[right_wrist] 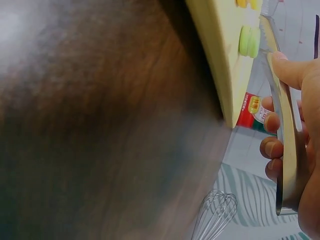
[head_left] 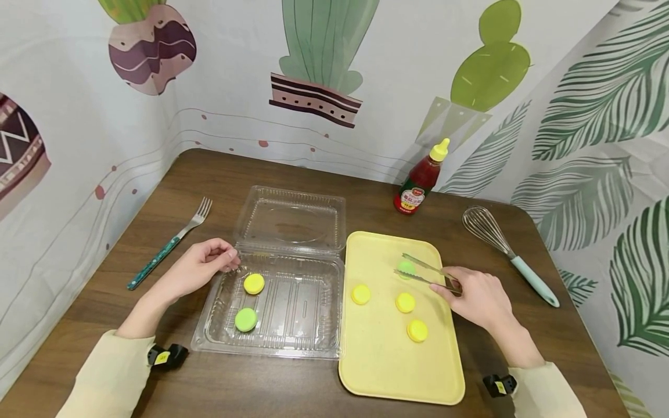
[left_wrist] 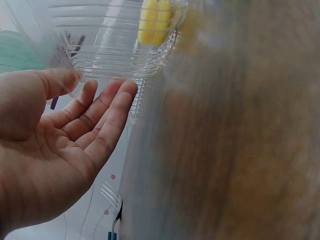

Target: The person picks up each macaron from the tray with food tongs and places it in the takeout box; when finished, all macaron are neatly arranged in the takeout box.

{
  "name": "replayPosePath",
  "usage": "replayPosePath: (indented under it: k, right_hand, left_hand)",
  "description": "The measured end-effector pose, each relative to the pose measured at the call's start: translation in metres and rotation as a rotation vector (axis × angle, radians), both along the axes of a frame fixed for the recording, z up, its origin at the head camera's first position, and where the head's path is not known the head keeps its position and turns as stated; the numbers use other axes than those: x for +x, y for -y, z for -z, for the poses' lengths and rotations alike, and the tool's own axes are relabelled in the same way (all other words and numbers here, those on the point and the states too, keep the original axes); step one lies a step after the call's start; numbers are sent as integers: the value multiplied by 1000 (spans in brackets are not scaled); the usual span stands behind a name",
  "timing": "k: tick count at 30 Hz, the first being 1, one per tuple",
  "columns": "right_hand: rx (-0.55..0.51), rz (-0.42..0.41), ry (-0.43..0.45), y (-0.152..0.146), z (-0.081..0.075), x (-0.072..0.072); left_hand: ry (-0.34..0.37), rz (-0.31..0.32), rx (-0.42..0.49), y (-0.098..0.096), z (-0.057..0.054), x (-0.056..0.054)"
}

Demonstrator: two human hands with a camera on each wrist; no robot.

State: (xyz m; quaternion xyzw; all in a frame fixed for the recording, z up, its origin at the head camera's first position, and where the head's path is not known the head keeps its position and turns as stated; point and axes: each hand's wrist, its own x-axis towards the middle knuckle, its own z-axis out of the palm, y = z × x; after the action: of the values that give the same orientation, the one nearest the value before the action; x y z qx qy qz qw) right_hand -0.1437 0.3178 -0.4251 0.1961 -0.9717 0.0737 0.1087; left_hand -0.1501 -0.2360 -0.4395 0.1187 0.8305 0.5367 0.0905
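My right hand (head_left: 481,295) holds metal tongs (right_wrist: 289,145), thumb on one arm and curled fingers on the other. The tongs' tips stand apart on either side of a green macaron (head_left: 406,269) on the yellow tray (head_left: 387,371). Three yellow macarons, one of them the lowest macaron (head_left: 417,331), also lie there. At the left rim of an opened clear plastic box (head_left: 292,342), my left hand (head_left: 201,267) pinches the edge between thumb and index finger; the other fingers extend loosely. Inside the box sit a yellow macaron (head_left: 254,283) and a green macaron (head_left: 245,319).
A fork (head_left: 169,247) with a teal handle lies left of the box. The box's lid (head_left: 292,220) is folded back behind it. A red sauce bottle (head_left: 420,180) stands behind the tray, and a whisk (head_left: 504,249) lies to the right. A patterned cloth hangs behind the wooden table (head_left: 251,383).
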Motion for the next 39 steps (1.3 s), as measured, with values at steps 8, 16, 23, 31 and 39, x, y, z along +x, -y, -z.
replayPosePath:
  k: [8, 16, 23, 31, 39]
  right_hand:
    - [-14, 10, 1, -6, 5, 4]
    - [-11, 21, 22, -8, 6, 5]
    - [-18, 20, 34, -8, 7, 7]
    - [-36, 3, 24, -8, 7, 7]
    - [-52, -10, 20, -11, 9, 6]
  left_hand:
    - [0, -2, -13, 0, -1, 0]
    - [1, -6, -15, 0, -3, 1]
    - [-9, -1, -4, 0, 0, 0]
    - [-3, 0, -12, 1, 4, -2]
    - [8, -6, -23, 1, 2, -1]
